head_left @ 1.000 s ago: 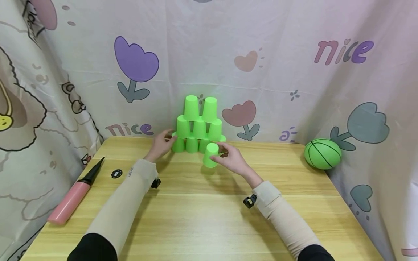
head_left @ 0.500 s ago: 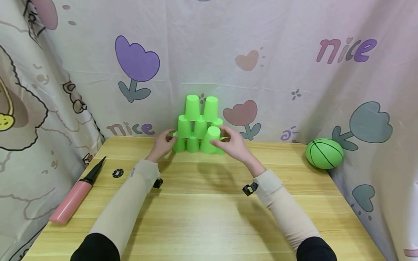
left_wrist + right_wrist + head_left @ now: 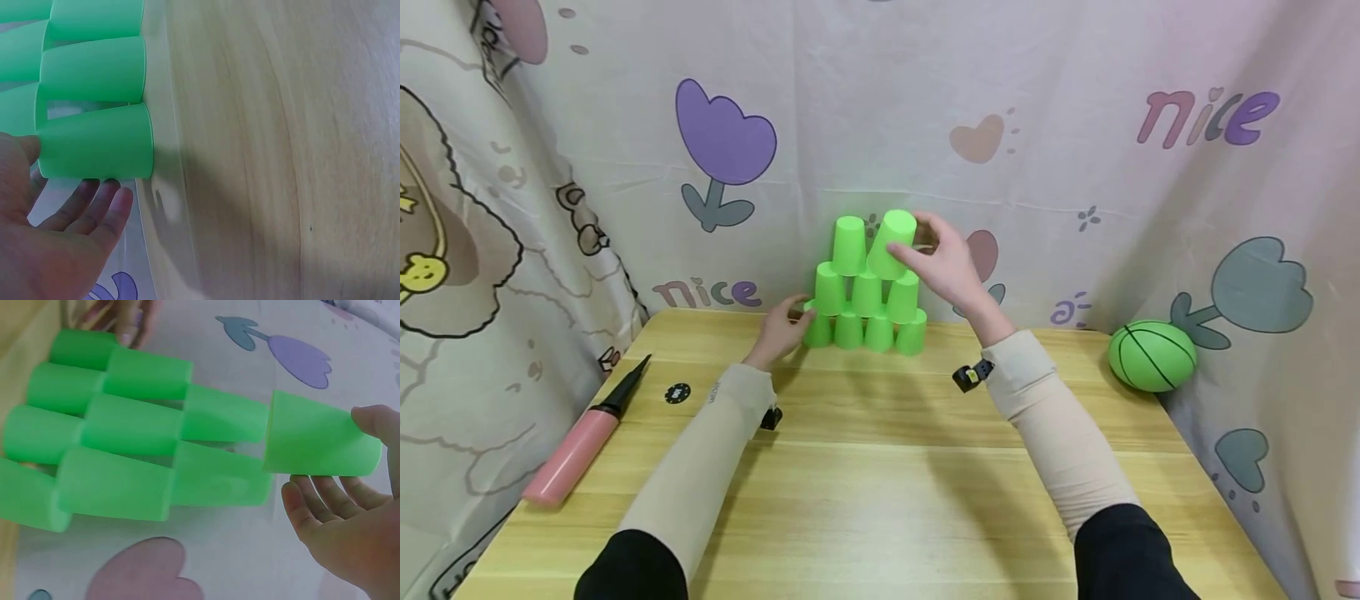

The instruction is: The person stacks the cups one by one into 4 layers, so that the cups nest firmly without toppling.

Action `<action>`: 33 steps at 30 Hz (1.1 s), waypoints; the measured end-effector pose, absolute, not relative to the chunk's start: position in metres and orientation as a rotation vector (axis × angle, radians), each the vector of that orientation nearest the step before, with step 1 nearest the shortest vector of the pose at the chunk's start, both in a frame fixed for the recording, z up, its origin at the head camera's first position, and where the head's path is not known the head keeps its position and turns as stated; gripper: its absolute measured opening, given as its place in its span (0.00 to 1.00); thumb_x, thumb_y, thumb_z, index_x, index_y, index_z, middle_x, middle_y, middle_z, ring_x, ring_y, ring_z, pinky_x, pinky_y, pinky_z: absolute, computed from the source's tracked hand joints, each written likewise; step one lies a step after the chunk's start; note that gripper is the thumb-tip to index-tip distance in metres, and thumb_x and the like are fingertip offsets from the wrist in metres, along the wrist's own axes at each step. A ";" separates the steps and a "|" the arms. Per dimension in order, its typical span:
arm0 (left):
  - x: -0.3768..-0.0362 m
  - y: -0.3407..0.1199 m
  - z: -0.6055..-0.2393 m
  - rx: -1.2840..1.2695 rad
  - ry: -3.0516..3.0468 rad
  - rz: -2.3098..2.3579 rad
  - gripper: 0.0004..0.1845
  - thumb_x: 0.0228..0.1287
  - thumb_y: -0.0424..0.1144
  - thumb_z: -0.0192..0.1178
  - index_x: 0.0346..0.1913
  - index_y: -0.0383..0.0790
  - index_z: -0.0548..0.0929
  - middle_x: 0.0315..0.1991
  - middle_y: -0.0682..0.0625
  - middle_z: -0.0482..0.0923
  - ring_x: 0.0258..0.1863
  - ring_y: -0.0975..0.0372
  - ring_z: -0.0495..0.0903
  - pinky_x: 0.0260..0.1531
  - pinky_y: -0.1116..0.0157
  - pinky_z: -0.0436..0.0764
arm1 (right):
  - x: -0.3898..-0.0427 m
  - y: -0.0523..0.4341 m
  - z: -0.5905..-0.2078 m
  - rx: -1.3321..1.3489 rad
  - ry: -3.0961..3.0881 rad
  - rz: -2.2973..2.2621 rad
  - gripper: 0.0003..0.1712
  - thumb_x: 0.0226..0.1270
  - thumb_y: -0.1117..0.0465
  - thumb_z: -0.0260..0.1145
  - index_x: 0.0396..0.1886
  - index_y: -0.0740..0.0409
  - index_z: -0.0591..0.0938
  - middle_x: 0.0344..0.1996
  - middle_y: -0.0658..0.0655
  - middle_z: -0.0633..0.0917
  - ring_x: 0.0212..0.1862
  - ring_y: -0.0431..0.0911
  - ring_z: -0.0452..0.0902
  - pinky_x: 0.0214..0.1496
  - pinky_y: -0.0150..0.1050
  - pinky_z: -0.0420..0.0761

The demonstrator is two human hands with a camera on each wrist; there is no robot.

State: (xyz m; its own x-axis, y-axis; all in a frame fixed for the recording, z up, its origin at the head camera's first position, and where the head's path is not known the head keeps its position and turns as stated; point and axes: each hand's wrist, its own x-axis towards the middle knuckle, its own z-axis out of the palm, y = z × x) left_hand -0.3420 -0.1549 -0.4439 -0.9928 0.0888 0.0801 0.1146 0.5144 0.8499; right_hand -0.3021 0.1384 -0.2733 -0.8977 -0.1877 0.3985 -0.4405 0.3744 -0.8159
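Observation:
Light-green plastic cups stand upside down in a stepped pyramid at the back of the table. My right hand holds one more green cup at the top right, thumb on one side and fingers on the other. In the right wrist view that cup is level with the space above the upper cups, its rim beside them; whether it touches cannot be told. My left hand touches the leftmost bottom cup with its thumb near the closed end. Its other fingers extend loosely alongside, some tips hidden.
A pink hand pump with a black nozzle lies along the table's left edge, near a black round chip. At the right edge sits a green ball with black lines. A printed curtain hangs close behind the cups.
My right hand has lifted its cup from in front of the bottom row to the top of the pyramid. The left hand stays beside the leftmost bottom cup. The view has shifted slightly.

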 end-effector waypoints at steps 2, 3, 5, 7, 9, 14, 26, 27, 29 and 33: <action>-0.342 -0.154 -0.443 -0.179 -2.710 -1.527 0.30 0.83 0.50 0.53 0.80 0.43 0.65 0.65 0.31 0.77 0.65 0.40 0.77 0.63 0.44 0.83 | -0.308 0.135 -0.264 0.552 -2.375 1.537 0.33 0.69 0.53 0.75 0.71 0.53 0.77 0.56 0.57 0.87 0.57 0.47 0.83 0.64 0.41 0.84; -0.342 -0.155 -0.443 -0.178 -2.711 -1.523 0.30 0.83 0.50 0.53 0.80 0.43 0.66 0.65 0.31 0.77 0.65 0.40 0.77 0.63 0.44 0.83 | -0.311 0.133 -0.260 0.548 -2.368 1.538 0.33 0.69 0.53 0.74 0.71 0.53 0.77 0.56 0.57 0.87 0.58 0.47 0.83 0.64 0.41 0.83; -0.342 -0.155 -0.442 -0.167 -2.714 -1.523 0.30 0.83 0.50 0.54 0.80 0.43 0.66 0.65 0.31 0.77 0.65 0.40 0.77 0.63 0.44 0.83 | -0.317 0.129 -0.252 0.532 -2.364 1.527 0.33 0.70 0.53 0.74 0.71 0.53 0.76 0.57 0.57 0.86 0.59 0.47 0.82 0.65 0.41 0.82; -0.342 -0.155 -0.441 -0.158 -2.717 -1.523 0.30 0.83 0.49 0.54 0.80 0.43 0.66 0.65 0.31 0.77 0.65 0.40 0.77 0.63 0.44 0.83 | -0.323 0.125 -0.246 0.502 -2.374 1.512 0.33 0.71 0.51 0.73 0.72 0.53 0.76 0.59 0.57 0.85 0.61 0.47 0.81 0.66 0.40 0.82; -0.342 -0.156 -0.441 -0.159 -2.722 -1.522 0.30 0.83 0.49 0.53 0.80 0.43 0.66 0.66 0.30 0.77 0.65 0.40 0.77 0.63 0.44 0.83 | -0.329 0.121 -0.241 0.457 -2.392 1.494 0.34 0.72 0.50 0.72 0.73 0.51 0.75 0.60 0.56 0.85 0.62 0.47 0.81 0.66 0.39 0.82; -0.342 -0.156 -0.440 -0.171 -2.731 -1.531 0.30 0.83 0.49 0.53 0.80 0.42 0.65 0.66 0.30 0.76 0.66 0.40 0.77 0.63 0.44 0.83 | -0.342 0.113 -0.234 0.396 -2.434 1.465 0.35 0.72 0.48 0.71 0.75 0.52 0.73 0.62 0.56 0.84 0.63 0.46 0.80 0.66 0.37 0.82; -0.342 -0.153 -0.440 -0.175 -2.731 -1.515 0.29 0.84 0.48 0.53 0.80 0.42 0.66 0.66 0.31 0.76 0.66 0.40 0.77 0.65 0.44 0.82 | -0.359 0.101 -0.229 0.426 -2.467 1.410 0.33 0.74 0.49 0.70 0.74 0.53 0.75 0.62 0.58 0.84 0.63 0.49 0.81 0.63 0.37 0.83; -0.342 -0.153 -0.440 -0.175 -2.729 -1.512 0.29 0.84 0.48 0.52 0.80 0.42 0.66 0.66 0.30 0.77 0.66 0.40 0.77 0.64 0.43 0.82 | -0.360 0.099 -0.229 0.432 -2.470 1.406 0.33 0.74 0.49 0.69 0.74 0.54 0.75 0.62 0.58 0.84 0.63 0.49 0.81 0.63 0.37 0.83; -0.341 -0.153 -0.440 -0.168 -2.725 -1.504 0.29 0.83 0.48 0.53 0.80 0.42 0.66 0.66 0.30 0.77 0.65 0.40 0.77 0.64 0.44 0.82 | -0.362 0.098 -0.229 0.449 -2.468 1.406 0.32 0.75 0.50 0.69 0.73 0.55 0.75 0.62 0.59 0.84 0.63 0.50 0.81 0.62 0.37 0.83; -0.341 -0.153 -0.440 -0.151 -2.729 -1.498 0.29 0.83 0.49 0.53 0.80 0.43 0.66 0.65 0.31 0.78 0.65 0.41 0.78 0.63 0.44 0.83 | -0.367 0.095 -0.230 0.447 -2.466 1.414 0.31 0.76 0.51 0.68 0.74 0.56 0.74 0.62 0.59 0.84 0.63 0.50 0.81 0.62 0.37 0.83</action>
State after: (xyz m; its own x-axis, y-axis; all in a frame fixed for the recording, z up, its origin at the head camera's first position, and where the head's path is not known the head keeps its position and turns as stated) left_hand -0.3406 -0.1527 -0.4400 -0.9950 0.0730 0.0686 0.0970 0.5334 0.8403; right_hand -0.3667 0.0946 -0.2299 -0.9179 -0.1338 0.3737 -0.3900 0.4782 -0.7869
